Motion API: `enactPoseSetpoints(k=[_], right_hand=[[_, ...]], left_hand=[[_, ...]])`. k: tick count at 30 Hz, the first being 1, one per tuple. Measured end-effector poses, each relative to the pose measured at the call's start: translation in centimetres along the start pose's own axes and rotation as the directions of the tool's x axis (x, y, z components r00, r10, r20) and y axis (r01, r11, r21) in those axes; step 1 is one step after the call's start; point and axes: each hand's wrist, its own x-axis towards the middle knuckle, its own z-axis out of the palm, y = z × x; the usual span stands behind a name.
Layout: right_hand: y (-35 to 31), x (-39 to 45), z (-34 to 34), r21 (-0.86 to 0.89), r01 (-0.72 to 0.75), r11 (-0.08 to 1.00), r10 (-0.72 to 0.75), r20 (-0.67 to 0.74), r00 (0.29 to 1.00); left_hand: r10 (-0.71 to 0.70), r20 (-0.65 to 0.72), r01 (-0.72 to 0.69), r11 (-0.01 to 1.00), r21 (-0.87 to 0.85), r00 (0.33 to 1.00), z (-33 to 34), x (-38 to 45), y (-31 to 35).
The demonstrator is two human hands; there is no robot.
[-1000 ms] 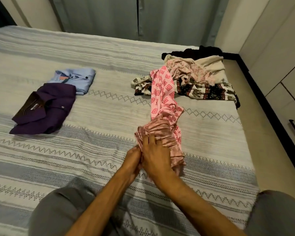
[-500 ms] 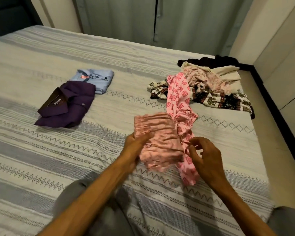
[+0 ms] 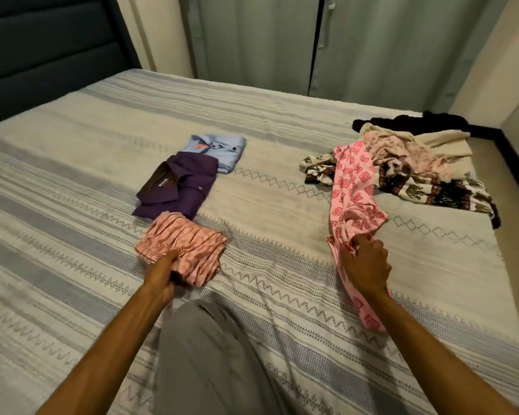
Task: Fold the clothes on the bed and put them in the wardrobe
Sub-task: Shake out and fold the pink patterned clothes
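A folded salmon-pink garment [image 3: 186,244] lies on the striped bed [image 3: 267,181], touching the near edge of a folded purple shirt [image 3: 180,187]. My left hand [image 3: 162,271] grips its near edge, fingers tucked under the cloth. A folded light blue shirt [image 3: 219,149] sits just behind the purple one. To the right, my right hand [image 3: 364,263] grips a long pink patterned garment [image 3: 352,190] that trails back to a loose pile of unfolded clothes [image 3: 417,163].
Grey-green wardrobe doors [image 3: 312,46] stand beyond the far side of the bed. A dark headboard [image 3: 42,52] is at the upper left. My grey-trousered knee [image 3: 213,354] rests on the bed's near edge. A strip of floor runs along the right.
My hands have moved apart. The left carried the folded salmon-pink garment left, down beside the purple shirt. The right took hold of the pink patterned garment.
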Motion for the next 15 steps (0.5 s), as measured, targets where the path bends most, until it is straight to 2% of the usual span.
enactPoseSetpoints(k=[2, 3, 4, 5, 6, 7, 8, 9, 10, 11, 13, 15], right_hand=[[0.8, 0.5, -1.1, 0.139, -0.061, 0.988, 0.055, 0.046, 0.997], [1.3, 1.1, -1.8, 0.251, -0.14, 0.958, 0.122, 0.085, 0.989], [2.0, 2.2, -1.8, 0.324, -0.211, 0.922, 0.179, 0.125, 0.976], [3.1, 3.5, -1.3, 0.367, -0.247, 0.897, 0.209, 0.14, 0.968], [4.4, 4.8, -1.7, 0.393, -0.232, 0.89, 0.194, 0.134, 0.972], [3.9, 5.4, -2.2, 0.418, -0.153, 0.895, 0.112, 0.12, 0.986], [2.9, 5.3, -4.0, 0.466, -0.014, 0.885, -0.04, 0.105, 0.994], [0.9, 4.5, -7.2, 0.511, 0.096, 0.854, -0.172, 0.103, 0.98], [-0.9, 4.0, -9.9, 0.539, 0.167, 0.826, -0.284, 0.141, 0.948], [-2.8, 3.6, -13.2, 0.556, 0.226, 0.8, -0.393, 0.2, 0.898], [-5.7, 3.5, -19.8, 0.535, 0.309, 0.786, -0.544, 0.361, 0.757], [-8.1, 3.3, -25.6, 0.465, 0.408, 0.785, -0.612, 0.485, 0.625]], left_hand=[[0.023, -0.17, 0.007, 0.985, 0.174, 0.985, 1.3, -1.4, 0.9], [0.069, -0.255, 0.007, 0.958, 0.287, 0.964, 2.0, -2.3, 1.3], [0.152, -0.331, -0.002, 0.911, 0.412, 0.931, 2.8, -4.4, 1.8], [0.252, -0.346, -0.048, 0.863, 0.504, 0.904, 3.6, -6.1, 1.8], [0.388, -0.283, -0.167, 0.799, 0.578, 0.877, 5.0, -8.8, 1.7], [0.496, -0.148, -0.319, 0.731, 0.604, 0.856, 5.7, -10.3, 1.8], [0.558, 0.041, -0.474, 0.661, 0.582, 0.829, 6.9, -12.5, 2.3], [0.594, 0.263, -0.633, 0.59, 0.501, 0.761, 8.1, -13.3, 2.7], [0.577, 0.48, -0.751, 0.519, 0.409, 0.661, 9.6, -15.2, 3.5], [0.549, 0.633, -0.831, 0.455, 0.321, 0.545, 11.3, -16.6, 4.4], [0.497, 0.814, -0.938, 0.309, 0.156, 0.299, 15.6, -20.1, 6.7], [0.378, 0.92, -0.982, 0.185, 0.038, 0.107, 20.2, -24.3, 9.1]])
